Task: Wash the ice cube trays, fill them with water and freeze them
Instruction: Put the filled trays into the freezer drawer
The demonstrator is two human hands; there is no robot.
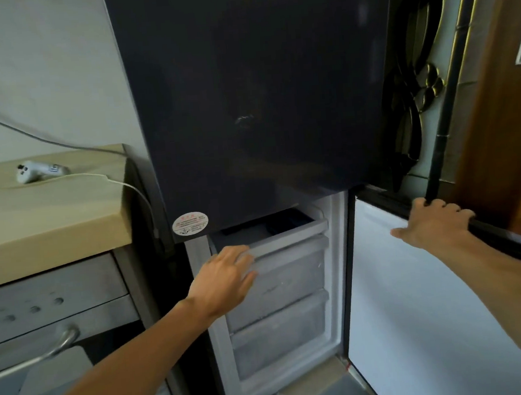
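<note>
A dark fridge stands in front of me with its lower freezer door [432, 293] swung open to the right. My right hand [436, 224] grips the door's top edge. My left hand [228, 277] presses with straight fingers on the front of the top freezer drawer [287, 235], which sticks out a little. Inside that drawer lie dark blue ice cube trays [281, 223], partly hidden under the upper door [255, 104]. Two frosted drawers [282, 336] sit shut below.
A beige counter [52, 220] stands to the left with a white plug and cables [39, 172] on it. Below it are metal drawers with a handle [58, 341]. A wooden door frame [496, 116] and a dark ornamental grille are on the right.
</note>
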